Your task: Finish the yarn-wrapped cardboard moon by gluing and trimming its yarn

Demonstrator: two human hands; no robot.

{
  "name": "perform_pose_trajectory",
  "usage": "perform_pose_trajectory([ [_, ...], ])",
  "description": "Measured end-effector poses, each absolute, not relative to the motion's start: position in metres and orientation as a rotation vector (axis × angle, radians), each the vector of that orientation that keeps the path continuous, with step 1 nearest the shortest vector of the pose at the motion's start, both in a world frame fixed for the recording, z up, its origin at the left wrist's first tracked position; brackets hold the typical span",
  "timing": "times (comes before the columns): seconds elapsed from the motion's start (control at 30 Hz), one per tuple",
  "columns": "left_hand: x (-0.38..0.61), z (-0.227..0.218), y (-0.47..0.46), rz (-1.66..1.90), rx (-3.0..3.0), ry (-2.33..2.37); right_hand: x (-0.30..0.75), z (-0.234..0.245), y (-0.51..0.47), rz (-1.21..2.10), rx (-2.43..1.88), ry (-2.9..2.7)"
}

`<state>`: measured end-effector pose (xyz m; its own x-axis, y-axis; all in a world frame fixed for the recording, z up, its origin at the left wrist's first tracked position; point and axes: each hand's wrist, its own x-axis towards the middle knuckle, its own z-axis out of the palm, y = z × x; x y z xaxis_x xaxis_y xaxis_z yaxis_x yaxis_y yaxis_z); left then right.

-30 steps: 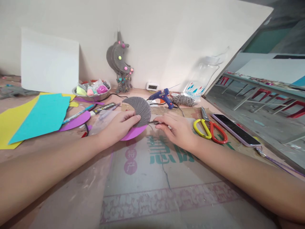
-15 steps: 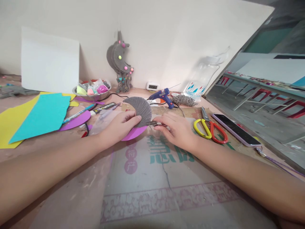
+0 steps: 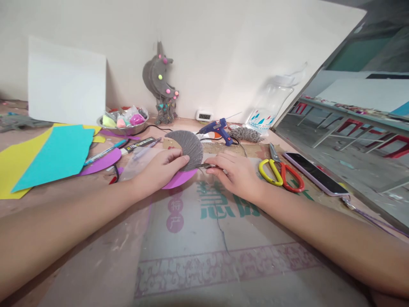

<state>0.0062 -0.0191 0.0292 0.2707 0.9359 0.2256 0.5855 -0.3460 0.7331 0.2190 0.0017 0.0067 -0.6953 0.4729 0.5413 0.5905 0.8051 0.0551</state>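
A crescent wound closely in grey yarn is in my left hand, the thumb pressed on its lower face. My right hand pinches a narrow grey strip of yarn that leads off the crescent's lower right; its exact join is hard to see. Beneath the crescent, a purple piece with a rounded edge shows just by my left fingers. My left fingers' far sides are hidden behind the crescent.
Behind my hands lie a blue glue gun and a skein of grey yarn. Scissors and a phone are at the right. Coloured sheets, pens and a metal bowl stand left. A decorated grey moon leans on the wall.
Both hands keep almost the same place and hold on the crescent and yarn. The view has shifted very slightly; nothing else has visibly moved.
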Motion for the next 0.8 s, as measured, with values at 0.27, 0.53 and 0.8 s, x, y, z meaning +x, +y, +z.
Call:
perform_pose_trajectory([
  [0.27,0.0040,0.0245,-0.0151,0.911,2.038,1.352,0.2211,0.0043,0.0023,-0.181,-0.844,-2.371],
  [0.53,0.0062,0.0310,-0.0197,0.911,2.028,1.463,0.2194,0.0064,0.0008,-0.254,-0.843,-2.440],
  [0.8,0.0049,0.0292,-0.0184,0.913,1.977,1.409,0.2198,0.0059,0.0010,-0.269,-0.839,-2.453],
])
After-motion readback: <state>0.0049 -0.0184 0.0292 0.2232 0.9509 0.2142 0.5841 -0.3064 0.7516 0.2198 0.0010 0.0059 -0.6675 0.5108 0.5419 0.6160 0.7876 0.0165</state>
